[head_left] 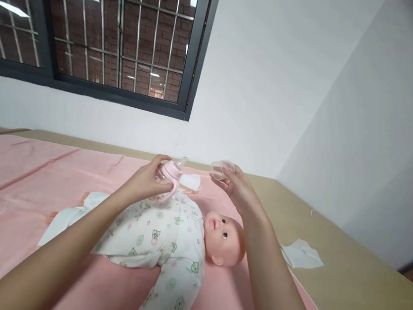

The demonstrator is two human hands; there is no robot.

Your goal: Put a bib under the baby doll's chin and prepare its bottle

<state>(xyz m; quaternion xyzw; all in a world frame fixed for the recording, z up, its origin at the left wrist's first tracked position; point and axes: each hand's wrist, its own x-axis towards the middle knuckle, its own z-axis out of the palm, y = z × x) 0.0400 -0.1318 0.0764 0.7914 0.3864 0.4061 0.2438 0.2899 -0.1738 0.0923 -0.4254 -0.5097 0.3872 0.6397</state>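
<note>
A baby bottle with a pink collar, pink handle and clear nipple is held in my left hand, above the doll's chest. My right hand grips a clear, translucent cap between thumb and fingers, a short way right of the nipple and apart from it. Below both hands a baby doll lies on its back, its head toward the right. It wears a white outfit with green and pink prints.
A pink sheet covers much of the wooden table. One white tissue lies at the right, and another white piece is behind the bottle. Beyond stand a white wall and a barred window.
</note>
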